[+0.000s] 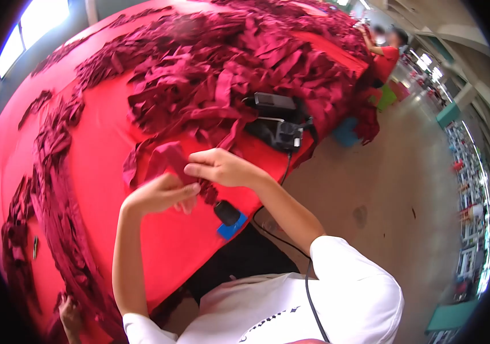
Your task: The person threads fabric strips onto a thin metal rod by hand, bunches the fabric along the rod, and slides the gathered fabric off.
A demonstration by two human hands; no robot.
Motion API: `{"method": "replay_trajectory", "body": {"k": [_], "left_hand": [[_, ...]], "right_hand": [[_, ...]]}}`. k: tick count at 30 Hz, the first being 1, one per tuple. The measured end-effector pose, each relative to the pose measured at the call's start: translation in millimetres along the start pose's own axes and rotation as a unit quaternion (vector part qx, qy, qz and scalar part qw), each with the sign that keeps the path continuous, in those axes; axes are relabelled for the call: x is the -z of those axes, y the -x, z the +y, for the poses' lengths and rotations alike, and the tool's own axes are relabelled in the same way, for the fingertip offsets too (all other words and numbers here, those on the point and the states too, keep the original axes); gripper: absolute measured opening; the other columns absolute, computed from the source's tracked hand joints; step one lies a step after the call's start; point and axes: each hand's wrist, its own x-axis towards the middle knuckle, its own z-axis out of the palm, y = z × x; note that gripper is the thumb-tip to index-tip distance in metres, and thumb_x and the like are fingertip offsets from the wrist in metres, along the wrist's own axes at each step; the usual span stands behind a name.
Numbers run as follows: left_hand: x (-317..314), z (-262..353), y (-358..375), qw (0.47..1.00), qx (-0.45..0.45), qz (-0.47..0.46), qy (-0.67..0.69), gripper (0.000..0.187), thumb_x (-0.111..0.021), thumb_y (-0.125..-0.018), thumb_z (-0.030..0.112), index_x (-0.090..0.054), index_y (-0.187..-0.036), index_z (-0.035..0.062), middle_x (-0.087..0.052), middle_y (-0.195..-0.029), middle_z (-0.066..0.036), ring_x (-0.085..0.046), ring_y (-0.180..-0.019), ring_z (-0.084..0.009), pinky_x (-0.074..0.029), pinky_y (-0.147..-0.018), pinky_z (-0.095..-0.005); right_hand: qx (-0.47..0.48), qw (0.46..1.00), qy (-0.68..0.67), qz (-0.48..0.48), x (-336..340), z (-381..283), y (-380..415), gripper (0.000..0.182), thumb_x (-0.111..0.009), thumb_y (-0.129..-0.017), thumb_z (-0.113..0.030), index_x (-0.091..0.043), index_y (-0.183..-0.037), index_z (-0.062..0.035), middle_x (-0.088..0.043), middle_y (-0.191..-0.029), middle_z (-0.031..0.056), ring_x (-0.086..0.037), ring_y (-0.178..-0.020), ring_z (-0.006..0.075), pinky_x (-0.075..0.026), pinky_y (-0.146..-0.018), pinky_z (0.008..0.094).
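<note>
A maroon fabric strip [169, 156] is held up in a loop above the red tabletop [99, 195]. My right hand [220, 167] pinches it between thumb and fingers from the right. On the other side my left hand [162, 194] is bent inward, its thumb and fingers closed at the strip's lower part; the fingers are partly hidden. Below the hands, near the table edge, a black cylindrical object [226, 212] sits by a flat blue piece [233, 227].
A large heap of maroon strips [193, 80] covers the far table, with a long row of strips [56, 189] at left. A black box [275, 102] and black device [288, 137] with a cable lie right. Another person's hand [70, 314] shows lower left; a person in red [383, 63] stands far right.
</note>
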Motion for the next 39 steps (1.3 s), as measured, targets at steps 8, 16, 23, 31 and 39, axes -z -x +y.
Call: {"method": "replay_trajectory", "body": {"k": [8, 16, 23, 31, 39], "left_hand": [[5.5, -4.0, -4.0, 0.986, -0.092, 0.112, 0.084, 0.053, -0.046, -0.103, 0.049, -0.057, -0.078, 0.0032, -0.061, -0.068, -0.002, -0.063, -0.064, -0.0109, -0.051, -0.06, -0.0264], [-0.1, -2.4, 0.9, 0.997, 0.006, -0.042, 0.057, 0.053, -0.048, -0.103, 0.046, -0.065, -0.084, -0.0001, -0.065, -0.069, -0.005, -0.069, -0.071, -0.014, -0.054, -0.062, -0.0277], [-2.6, -11.2, -5.4, 0.991, 0.014, -0.126, -0.029, 0.05, -0.051, -0.101, 0.046, -0.067, -0.087, 0.0001, -0.066, -0.072, -0.006, -0.066, -0.068, -0.014, -0.055, -0.063, -0.0295], [11.2, -4.2, 1.4, 0.984, -0.081, 0.142, 0.064, 0.045, -0.047, -0.104, 0.045, -0.059, -0.087, 0.0039, -0.065, -0.072, -0.004, -0.064, -0.067, -0.0122, -0.052, -0.062, -0.0277], [-1.2, -17.5, -7.1, 0.99, -0.047, -0.057, 0.117, 0.048, -0.049, -0.103, 0.042, -0.063, -0.08, 0.002, -0.066, -0.07, -0.004, -0.068, -0.066, -0.0152, -0.054, -0.061, -0.0278]], "right_hand": [[-0.009, 0.973, 0.185, 0.137, -17.4, -17.3, 35.5, 0.02, -0.065, -0.091, -0.011, -0.056, -0.081, 0.0042, -0.048, -0.067, 0.0167, -0.047, -0.057, 0.0292, -0.039, -0.056, 0.0379], [-0.104, 0.989, -0.037, 0.094, -8.9, -8.1, 20.4, 0.028, -0.056, -0.103, -0.029, -0.061, -0.106, -0.0009, -0.049, -0.075, -0.0084, -0.04, -0.064, 0.0003, -0.033, -0.055, 0.0198], [-0.083, 0.988, 0.067, 0.109, -20.8, -8.2, 5.2, 0.039, -0.057, -0.101, -0.024, -0.044, -0.073, -0.0004, -0.038, -0.06, 0.0016, -0.033, -0.058, 0.0084, -0.028, -0.051, 0.0302], [0.002, 0.948, 0.291, 0.131, -24.6, -35.7, 27.2, 0.024, -0.066, -0.093, -0.014, -0.057, -0.08, 0.0035, -0.049, -0.069, 0.0125, -0.046, -0.056, 0.024, -0.037, -0.053, 0.0342], [-0.117, 0.986, -0.033, 0.114, -6.1, -12.8, -10.5, 0.026, -0.061, -0.1, -0.027, -0.056, -0.085, -0.0065, -0.046, -0.07, -0.0076, -0.04, -0.065, -0.0001, -0.033, -0.058, 0.0189]]}}
